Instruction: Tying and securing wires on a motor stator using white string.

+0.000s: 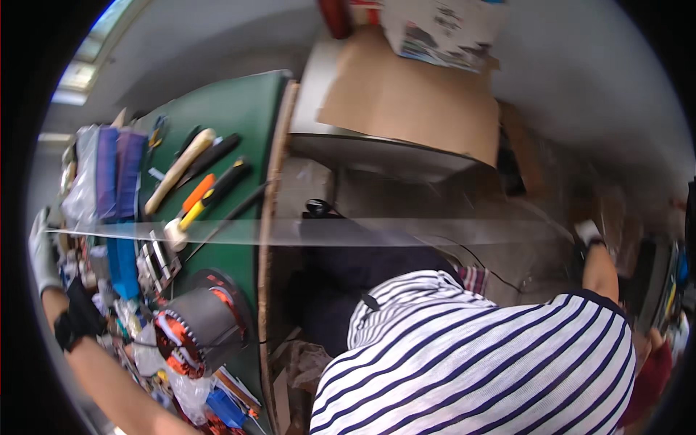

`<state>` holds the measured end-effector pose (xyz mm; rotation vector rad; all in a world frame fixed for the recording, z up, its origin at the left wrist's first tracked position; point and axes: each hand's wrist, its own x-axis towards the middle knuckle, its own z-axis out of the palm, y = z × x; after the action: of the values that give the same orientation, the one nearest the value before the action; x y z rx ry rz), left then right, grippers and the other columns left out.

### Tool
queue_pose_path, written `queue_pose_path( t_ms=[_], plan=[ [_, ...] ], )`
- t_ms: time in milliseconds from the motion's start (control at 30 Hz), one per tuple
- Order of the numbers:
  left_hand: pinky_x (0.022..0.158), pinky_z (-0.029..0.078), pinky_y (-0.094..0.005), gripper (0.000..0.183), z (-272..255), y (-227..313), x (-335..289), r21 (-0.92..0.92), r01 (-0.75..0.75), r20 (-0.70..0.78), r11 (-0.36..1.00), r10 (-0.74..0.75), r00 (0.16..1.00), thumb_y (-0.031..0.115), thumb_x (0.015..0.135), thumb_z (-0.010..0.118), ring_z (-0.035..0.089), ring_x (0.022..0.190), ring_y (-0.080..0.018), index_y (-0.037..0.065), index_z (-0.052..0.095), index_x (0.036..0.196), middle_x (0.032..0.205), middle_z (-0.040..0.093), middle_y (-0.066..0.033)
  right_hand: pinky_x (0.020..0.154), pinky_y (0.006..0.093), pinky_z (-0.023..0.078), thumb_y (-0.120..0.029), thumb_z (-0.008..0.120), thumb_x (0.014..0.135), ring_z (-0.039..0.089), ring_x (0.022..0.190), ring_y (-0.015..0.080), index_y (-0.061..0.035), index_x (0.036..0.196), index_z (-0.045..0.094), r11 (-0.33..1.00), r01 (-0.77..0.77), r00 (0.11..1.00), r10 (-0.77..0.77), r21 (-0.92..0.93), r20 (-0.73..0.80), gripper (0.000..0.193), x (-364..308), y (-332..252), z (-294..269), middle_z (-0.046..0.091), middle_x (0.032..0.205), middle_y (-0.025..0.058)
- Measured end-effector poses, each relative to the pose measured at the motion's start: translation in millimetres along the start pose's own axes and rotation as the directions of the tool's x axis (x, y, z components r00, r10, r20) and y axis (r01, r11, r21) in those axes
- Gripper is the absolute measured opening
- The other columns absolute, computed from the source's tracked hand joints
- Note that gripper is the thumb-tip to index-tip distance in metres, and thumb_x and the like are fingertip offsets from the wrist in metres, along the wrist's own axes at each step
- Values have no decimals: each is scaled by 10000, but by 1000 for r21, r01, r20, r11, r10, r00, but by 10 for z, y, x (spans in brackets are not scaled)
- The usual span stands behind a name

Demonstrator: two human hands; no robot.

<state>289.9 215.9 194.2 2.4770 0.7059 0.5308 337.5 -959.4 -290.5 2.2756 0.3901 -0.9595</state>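
A long, clear plastic strip is stretched across the view, nearly level, between my two hands. At the far left, my left hand in a pale glove is closed on one end of the strip. My right hand, also in a pale glove, is far out to the right at the strip's other end. Its fingers are small and blurred but look closed on it. The strip passes over the green bench top and over a rubber mallet with a yellow and black handle.
A grey motor stator with orange windings stands on the bench, near a wooden-handled tool and blue bins. Behind is a table with a cardboard sheet and a printed box. At far right, another person's red sleeve shows.
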Motion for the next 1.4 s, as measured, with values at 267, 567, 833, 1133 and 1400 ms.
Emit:
queue_pose_path(
  t_ms=[267,567,833,1133,1400],
  plan=[
    [838,490,-346,313,561,1242,-900,563,-342,-77,752,460,885,235,918,514,633,974,-302,-11,648,1058,1104,660,-169,1038,407,401,-110,560,823,534,1185,367,9,1225,584,756,145,972,11,638,-234,420,271,-1350,-1864,593,1222,233],
    [665,559,-399,136,1910,2449,-2418,491,-529,373,692,381,846,141,798,595,703,789,-297,42,659,866,805,696,-159,521,263,423,-270,647,881,542,588,180,47,1145,549,-786,257,100,-557,562,-824,423,-1870,-3312,-5682,603,758,140],
    [845,464,-450,209,835,991,-1490,622,-132,-505,772,524,686,231,840,548,593,940,-356,89,644,960,1003,652,-153,496,375,367,-249,550,877,492,513,191,20,671,552,355,719,693,-305,597,-653,339,380,-2573,-2809,473,546,78],
    [662,524,-414,166,1048,1148,-1938,455,-388,-409,802,575,708,195,869,500,648,734,-338,97,633,850,713,631,-148,926,413,444,-264,498,915,563,1111,325,-75,1189,612,971,119,991,-130,209,41,352,-15,-1924,-2035,591,1214,184],
    [538,427,-351,273,2507,1287,-3560,152,-288,-238,946,318,918,116,771,657,534,568,-219,55,621,1035,652,535,-50,887,409,479,5,599,812,604,1002,381,18,1095,610,107,994,52,-371,13,-927,284,-866,-3790,-5537,630,1062,212]
  ],
)
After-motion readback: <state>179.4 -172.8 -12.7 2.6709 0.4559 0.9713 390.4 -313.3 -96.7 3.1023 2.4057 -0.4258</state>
